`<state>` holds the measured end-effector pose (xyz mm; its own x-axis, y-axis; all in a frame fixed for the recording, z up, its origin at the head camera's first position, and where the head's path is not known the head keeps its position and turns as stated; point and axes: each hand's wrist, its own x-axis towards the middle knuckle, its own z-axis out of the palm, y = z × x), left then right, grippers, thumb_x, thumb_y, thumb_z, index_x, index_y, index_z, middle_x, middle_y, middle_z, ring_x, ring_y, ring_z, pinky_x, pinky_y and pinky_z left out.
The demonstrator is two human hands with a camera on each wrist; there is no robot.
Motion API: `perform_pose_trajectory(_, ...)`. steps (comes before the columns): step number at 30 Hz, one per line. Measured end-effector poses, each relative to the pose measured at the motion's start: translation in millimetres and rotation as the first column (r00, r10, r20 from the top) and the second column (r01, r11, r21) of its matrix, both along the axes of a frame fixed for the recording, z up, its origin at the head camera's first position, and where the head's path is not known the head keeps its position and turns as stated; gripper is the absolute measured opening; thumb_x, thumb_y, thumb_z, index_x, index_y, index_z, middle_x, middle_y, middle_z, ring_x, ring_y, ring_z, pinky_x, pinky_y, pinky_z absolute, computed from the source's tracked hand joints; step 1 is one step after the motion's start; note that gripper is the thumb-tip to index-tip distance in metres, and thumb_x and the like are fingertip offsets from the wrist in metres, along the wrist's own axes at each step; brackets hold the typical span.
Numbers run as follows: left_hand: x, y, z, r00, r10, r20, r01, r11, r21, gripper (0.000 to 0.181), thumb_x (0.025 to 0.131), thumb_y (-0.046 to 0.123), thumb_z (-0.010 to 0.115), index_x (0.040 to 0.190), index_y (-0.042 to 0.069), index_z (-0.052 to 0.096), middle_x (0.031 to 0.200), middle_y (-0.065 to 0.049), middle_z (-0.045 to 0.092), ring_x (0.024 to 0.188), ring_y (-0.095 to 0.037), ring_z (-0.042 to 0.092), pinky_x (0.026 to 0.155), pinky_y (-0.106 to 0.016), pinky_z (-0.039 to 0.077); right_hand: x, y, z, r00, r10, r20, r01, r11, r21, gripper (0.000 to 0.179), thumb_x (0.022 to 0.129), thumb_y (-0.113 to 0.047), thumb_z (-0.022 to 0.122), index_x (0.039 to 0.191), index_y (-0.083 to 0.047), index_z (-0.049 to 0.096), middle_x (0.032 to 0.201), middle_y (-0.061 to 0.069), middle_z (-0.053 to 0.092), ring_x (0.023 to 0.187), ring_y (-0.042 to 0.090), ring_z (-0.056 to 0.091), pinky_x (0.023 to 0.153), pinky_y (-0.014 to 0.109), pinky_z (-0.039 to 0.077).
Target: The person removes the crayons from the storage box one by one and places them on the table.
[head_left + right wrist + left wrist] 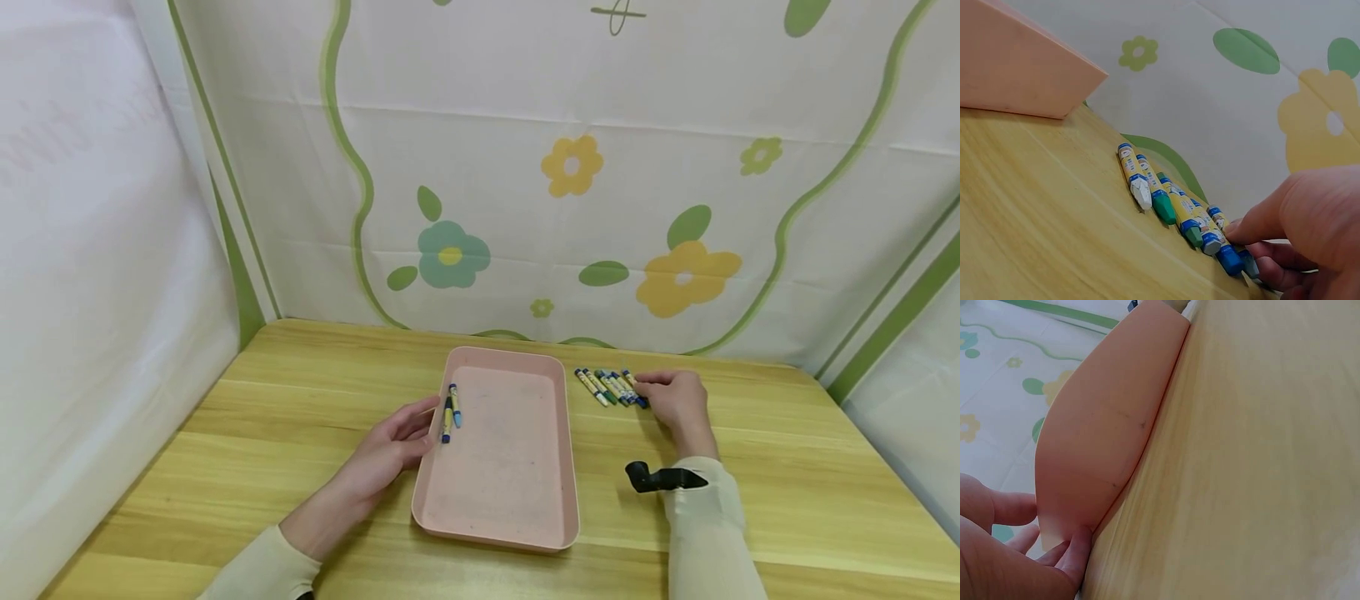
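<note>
A shallow pink tray [498,533] lies on the table, and my left hand [390,442] holds it by its left wall. In the left wrist view, one digit meets the tray's rim and other fingers [1077,559] touch low on its outer side. Two crayons [455,404], one tipped light blue and one dark-ended, lie inside along the left wall. Right of the tray, several yellow-and-blue wrapped crayons [1179,203] lie in a slanting row, with white, green and blue ends showing. My right hand [678,404] pinches the crayon [1249,262] at the row's right end, its tip partly hidden.
The wooden table [300,375] ends at a white curtain [495,150] printed with flowers and leaves. White cloth also hangs at the left and right sides. A black strap [667,479] with a small mount sits on my right sleeve.
</note>
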<state>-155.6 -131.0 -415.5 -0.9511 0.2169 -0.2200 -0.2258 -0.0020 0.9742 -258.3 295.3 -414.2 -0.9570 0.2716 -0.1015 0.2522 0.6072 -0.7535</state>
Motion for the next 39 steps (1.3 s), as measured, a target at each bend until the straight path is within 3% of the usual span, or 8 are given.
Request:
perform_pose_trajectory(27,0.9,0.8,1.2,1.0,0.011,-0.001,-0.011,1.0,-0.003,0.058,0.105,0.008,0.059,0.161,0.011,0.044,0.166,-0.02,0.046,0.153,-0.037,0.044,0.114,-0.043,0.049,0.0,1.5,1.6,0.998,-0.011,0.06,0.011,1.0,0.003,0.035,0.103,-0.025,0.066,0.129,-0.004,0.076,0.153,0.028,0.057,0.147,0.048,0.044,0.121,0.062,0.035)
perform_pose_trajectory(39,2.2,2.0,3.0,1.0,0.014,0.001,-0.014,1.0,-0.015,0.058,0.105,0.008,0.06,0.161,0.012,0.045,0.166,-0.02,0.046,0.155,-0.038,0.042,0.119,-0.049,0.046,3.1,-2.4,4.8,1.0,-0.014,-0.002,0.014,0.999,-0.049,0.041,0.103,-0.029,0.067,0.135,-0.005,0.073,0.148,0.025,0.062,0.141,0.043,0.053,0.115,0.056,0.044)
